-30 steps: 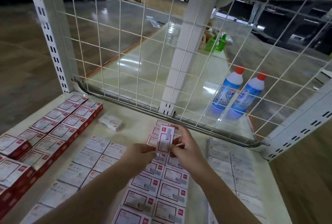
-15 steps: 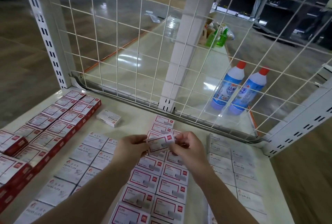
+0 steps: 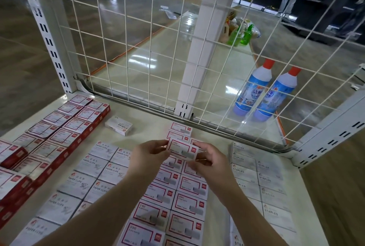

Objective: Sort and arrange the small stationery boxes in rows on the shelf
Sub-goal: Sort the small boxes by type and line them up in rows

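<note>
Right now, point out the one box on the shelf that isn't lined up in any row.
The white staples box lying alone and askew behind the paper-clip boxes, near the wire back. Every other box on the shelf sits in a row.

The one camera sits on my head and looks forward and down over my forearms onto the shelf, close enough that my hands fill the lower middle. Its wide angle bends the upright at the left edge and takes in the wire grid behind and the floor beyond it.
</note>
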Demonstrator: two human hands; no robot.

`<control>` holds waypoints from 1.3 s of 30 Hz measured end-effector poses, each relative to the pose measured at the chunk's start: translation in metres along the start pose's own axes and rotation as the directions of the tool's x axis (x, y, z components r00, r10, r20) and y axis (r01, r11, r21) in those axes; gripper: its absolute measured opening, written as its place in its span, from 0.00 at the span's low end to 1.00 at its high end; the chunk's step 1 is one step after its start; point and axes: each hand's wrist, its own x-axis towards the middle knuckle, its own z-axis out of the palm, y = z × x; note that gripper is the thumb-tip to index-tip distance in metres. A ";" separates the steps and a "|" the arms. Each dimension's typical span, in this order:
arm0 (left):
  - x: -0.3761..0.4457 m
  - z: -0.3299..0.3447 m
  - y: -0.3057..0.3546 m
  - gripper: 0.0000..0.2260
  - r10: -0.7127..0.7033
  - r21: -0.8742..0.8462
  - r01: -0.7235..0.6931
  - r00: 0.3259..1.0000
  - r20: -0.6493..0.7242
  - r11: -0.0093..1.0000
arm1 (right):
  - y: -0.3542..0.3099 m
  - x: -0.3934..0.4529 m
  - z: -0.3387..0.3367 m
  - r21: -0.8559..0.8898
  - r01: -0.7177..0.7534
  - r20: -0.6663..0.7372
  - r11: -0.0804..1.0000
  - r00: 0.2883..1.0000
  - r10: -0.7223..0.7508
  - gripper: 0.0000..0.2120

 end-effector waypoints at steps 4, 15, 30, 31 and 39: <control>0.003 0.005 0.000 0.10 0.037 0.071 -0.036 0.999 -0.006 0.997 | 0.004 0.001 0.000 -0.095 0.042 -0.019 0.995 0.999 -0.044 0.20; 0.021 0.020 -0.001 0.17 0.057 0.368 -0.107 0.988 0.144 0.924 | 0.010 0.033 -0.029 -0.364 0.089 -0.098 0.927 0.986 -0.134 0.10; 0.047 0.030 -0.004 0.19 0.089 0.803 -0.325 0.941 0.325 0.499 | 0.007 0.082 -0.045 -0.553 -0.113 -0.105 0.826 0.992 0.065 0.06; 0.047 0.029 -0.005 0.18 0.091 0.800 -0.327 0.940 0.328 0.503 | 0.007 0.083 -0.044 -0.557 -0.117 -0.100 0.822 0.992 0.074 0.05; 0.052 0.028 -0.004 0.20 0.065 0.783 -0.335 0.932 0.355 0.524 | 0.011 0.085 -0.038 -0.611 -0.106 -0.115 0.785 0.992 0.044 0.04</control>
